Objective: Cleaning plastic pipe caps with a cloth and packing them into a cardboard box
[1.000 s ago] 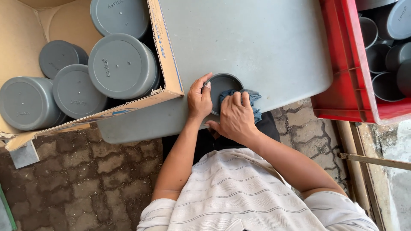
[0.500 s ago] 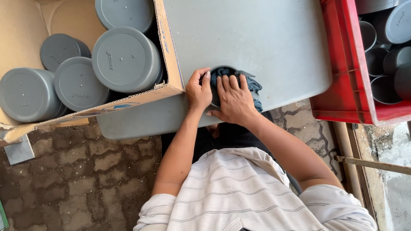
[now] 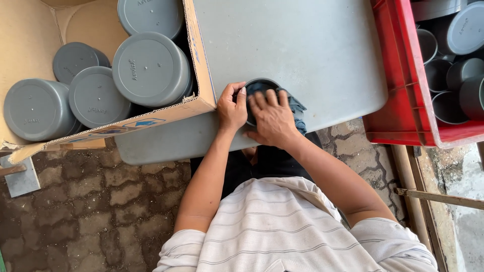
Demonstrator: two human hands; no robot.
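Observation:
A round grey cap (image 3: 262, 83) lies open side up on the grey table (image 3: 302, 45), near its front edge. My left hand (image 3: 232, 108) grips the cap's left rim with thumb and fingers. My right hand (image 3: 271, 118) presses a blue-grey cloth (image 3: 296, 108) down into the cap, with the fingers spread flat over it. Most of the cap is hidden under my two hands and the cloth.
A cardboard box (image 3: 199, 75) at the left holds several grey caps (image 3: 150, 68) with their closed sides up. A red crate (image 3: 398, 80) at the right holds more grey caps (image 3: 446, 106), mostly open side up. Below the table is a brick-paved floor (image 3: 101, 201).
My right hand has slid the cloth from the cap's lower right rim up into the cap and keeps rubbing there. My left hand stays on the left rim.

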